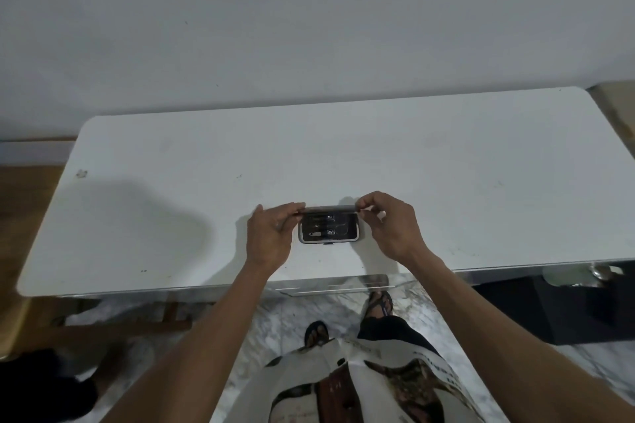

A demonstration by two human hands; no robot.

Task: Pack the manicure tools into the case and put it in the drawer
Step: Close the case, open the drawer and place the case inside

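A small dark manicure case (329, 233) lies open near the front middle of the white table (171, 189). Several metal tools (323, 225) sit inside its black tray. The case lid (328, 208) stands partly raised along the far edge. My left hand (273, 233) pinches the lid's left end. My right hand (390, 225) pinches its right end. Below the table's front edge the drawer front (336, 287) shows as a pale strip, partly behind my arms.
A white wall rises behind the table. Wooden furniture (20, 285) stands at the left, a black cabinet (556, 306) at the right under the table. My sandalled feet (347, 319) stand on marble floor below the front edge.
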